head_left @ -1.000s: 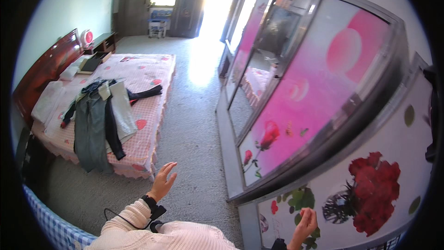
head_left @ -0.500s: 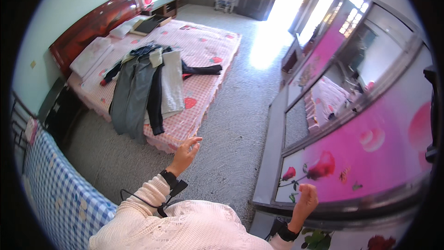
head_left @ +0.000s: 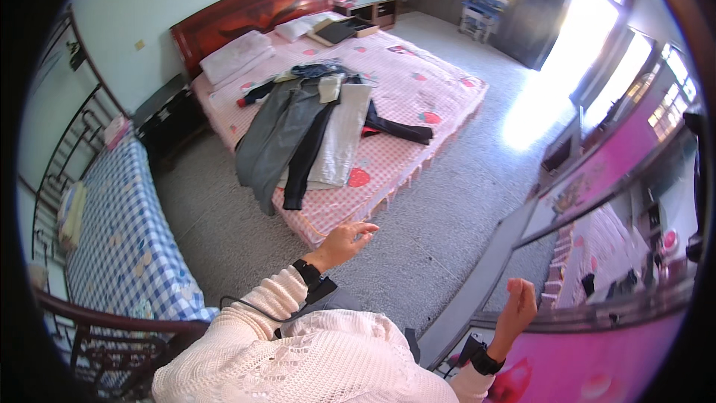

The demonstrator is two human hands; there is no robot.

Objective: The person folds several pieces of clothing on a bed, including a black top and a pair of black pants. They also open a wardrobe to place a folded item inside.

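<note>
Both hands are being held empty, short of the clothes heaped on the bed.
Left hand (head_left: 344,241), fingers loosely spread, is being carried nearer the grey jacket (head_left: 277,139), lying ahead and leftward, long axis running away; right hand (head_left: 517,306) is being kept loosely curled beside the mirrored wardrobe (head_left: 597,201).

Grey jacket (head_left: 280,138) lies spread across pink bed (head_left: 418,97).
</note>
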